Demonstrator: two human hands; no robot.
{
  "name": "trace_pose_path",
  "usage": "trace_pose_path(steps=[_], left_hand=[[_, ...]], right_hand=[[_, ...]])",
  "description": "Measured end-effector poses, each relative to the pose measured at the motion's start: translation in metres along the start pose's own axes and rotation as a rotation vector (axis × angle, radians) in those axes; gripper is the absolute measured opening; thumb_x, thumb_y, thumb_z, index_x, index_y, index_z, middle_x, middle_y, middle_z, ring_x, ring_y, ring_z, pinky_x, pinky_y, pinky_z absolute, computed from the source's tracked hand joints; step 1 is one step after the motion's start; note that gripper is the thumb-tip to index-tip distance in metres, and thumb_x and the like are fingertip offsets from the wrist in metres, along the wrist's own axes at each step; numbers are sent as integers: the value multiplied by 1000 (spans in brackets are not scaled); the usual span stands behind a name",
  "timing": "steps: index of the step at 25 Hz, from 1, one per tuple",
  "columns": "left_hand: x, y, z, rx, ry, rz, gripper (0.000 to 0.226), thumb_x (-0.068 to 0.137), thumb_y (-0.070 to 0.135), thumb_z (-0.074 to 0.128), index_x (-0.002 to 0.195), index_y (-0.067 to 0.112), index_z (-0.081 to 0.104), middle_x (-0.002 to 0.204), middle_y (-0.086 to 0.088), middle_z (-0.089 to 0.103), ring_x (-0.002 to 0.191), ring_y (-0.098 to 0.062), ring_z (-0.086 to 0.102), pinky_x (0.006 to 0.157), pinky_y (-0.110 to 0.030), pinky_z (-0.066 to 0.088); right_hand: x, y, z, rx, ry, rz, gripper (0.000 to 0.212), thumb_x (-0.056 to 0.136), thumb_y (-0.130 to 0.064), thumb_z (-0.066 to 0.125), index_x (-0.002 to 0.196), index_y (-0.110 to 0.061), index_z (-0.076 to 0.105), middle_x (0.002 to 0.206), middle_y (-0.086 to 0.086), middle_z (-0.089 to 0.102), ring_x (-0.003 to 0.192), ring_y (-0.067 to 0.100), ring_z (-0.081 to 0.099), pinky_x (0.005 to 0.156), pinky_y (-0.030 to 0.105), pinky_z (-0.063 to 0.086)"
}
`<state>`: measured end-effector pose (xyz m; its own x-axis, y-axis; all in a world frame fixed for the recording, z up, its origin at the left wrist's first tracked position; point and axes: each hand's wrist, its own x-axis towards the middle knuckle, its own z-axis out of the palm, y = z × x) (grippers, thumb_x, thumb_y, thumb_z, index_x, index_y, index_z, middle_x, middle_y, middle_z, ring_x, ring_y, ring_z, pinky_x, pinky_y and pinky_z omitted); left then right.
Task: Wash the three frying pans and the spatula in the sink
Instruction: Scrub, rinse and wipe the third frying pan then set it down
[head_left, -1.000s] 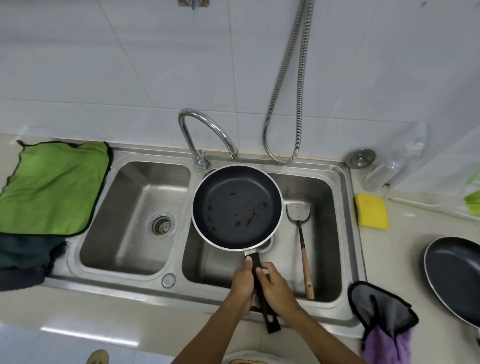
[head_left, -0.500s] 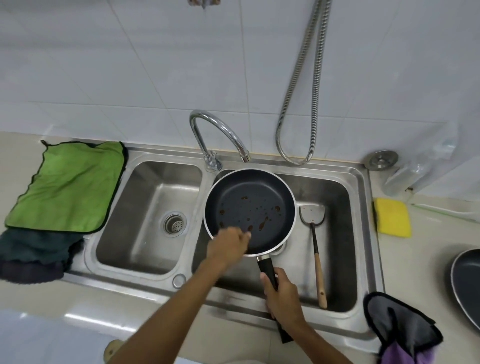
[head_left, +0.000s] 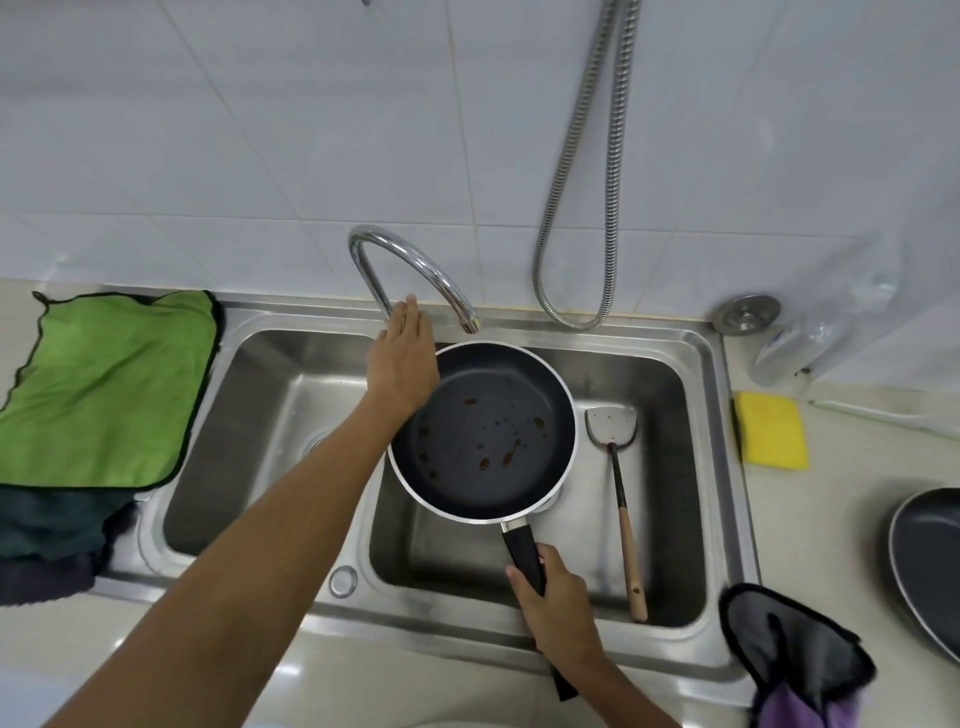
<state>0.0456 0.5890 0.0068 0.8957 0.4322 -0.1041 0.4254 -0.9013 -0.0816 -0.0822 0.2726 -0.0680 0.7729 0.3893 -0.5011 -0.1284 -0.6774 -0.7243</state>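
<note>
Right hand (head_left: 561, 608): fingers wrapped round the black handle of the frying pan (head_left: 483, 431), firm grip. The pan sits level above the right basin of the sink (head_left: 719, 467), handle pointing to 6 o'clock. Dark brown residue spots on the pan floor.

Left hand (head_left: 402, 358): at 10 o'clock of the pan, fingers straight and together, holding nothing. Tips are at the stem of the faucet (head_left: 415, 260); can't tell if they touch it. The faucet spout ends just above the pan rim at 12 o'clock. No water visible.

Spatula (head_left: 618, 467): lies in the right basin at 3 o'clock of the pan, blade toward 12, wooden handle toward 6.

Second frying pan (head_left: 930, 566): on the counter (head_left: 831, 519), at 4 o'clock of the sink, cut off by the frame edge.

Also on the counter: yellow sponge (head_left: 772, 431) at 3 o'clock of the sink, green cloth (head_left: 109, 389) at 9 o'clock, grey-purple cloth (head_left: 789, 654) over the sink's 5 o'clock corner.
</note>
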Motion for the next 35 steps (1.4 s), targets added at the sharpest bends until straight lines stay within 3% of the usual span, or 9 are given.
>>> trace_pose_path(steps=[11,15,18,20,23,27,31,33,35], left_hand=[[-59,5,50,-598,-118,-199,59,108,16,40,161,0,20,172,-18,13,160,-31,11,130,-44,19],[-56,3,46,-806,-20,-355,43,107,20,43,148,8,42,154,-16,47,141,-38,47,117,-52,41],[-46,12,23,-993,38,-614,37,107,16,42,140,6,53,131,-6,62,123,-29,59,106,-42,45],[-29,9,11,-1269,27,-941,39,104,12,43,139,1,56,137,-15,62,128,-35,58,105,-42,48],[-10,-5,3,-1505,17,-1111,38,104,9,44,139,0,55,144,-18,58,117,-32,62,86,-36,53],[-3,-20,-2,-1638,-41,-1064,39,107,10,42,145,10,47,149,-16,48,109,-25,46,100,-39,50],[1,-16,-32,-1684,-49,-1043,14,105,3,44,97,6,55,100,-7,52,86,-18,53,96,-35,50],[6,-14,-54,-1731,16,-1052,21,103,1,45,87,9,55,84,-8,49,67,-17,58,78,-32,55],[15,-9,-68,-1766,23,-971,14,102,0,48,108,1,60,89,-10,51,65,-18,58,62,-27,54]], right_hand=[[1,-1,1,-2,22,19,29,95,-35,66,120,-22,57,83,-4,64,71,3,60,57,5,44],[0,-2,2,-10,9,23,33,96,-38,66,124,-24,55,94,-3,65,78,6,60,60,3,43],[1,-2,2,-18,14,24,33,96,-37,66,123,-23,56,92,-3,64,72,1,57,60,2,43],[0,-1,2,-18,10,27,33,96,-37,66,124,-23,55,92,-4,64,73,1,58,60,2,43],[0,-1,3,-3,2,43,36,96,-40,65,126,-25,54,98,-5,66,85,8,62,67,8,44],[2,2,4,2,-6,49,36,95,-41,65,126,-26,54,99,-5,66,88,11,63,74,14,44],[3,4,5,8,-7,48,36,95,-43,65,125,-28,53,99,-5,67,88,11,64,77,17,48],[2,5,7,1,1,48,36,94,-44,65,124,-29,54,99,-5,68,88,12,64,77,19,49],[3,7,7,-6,19,44,36,93,-44,66,123,-28,55,97,-4,68,87,13,64,75,20,48]])
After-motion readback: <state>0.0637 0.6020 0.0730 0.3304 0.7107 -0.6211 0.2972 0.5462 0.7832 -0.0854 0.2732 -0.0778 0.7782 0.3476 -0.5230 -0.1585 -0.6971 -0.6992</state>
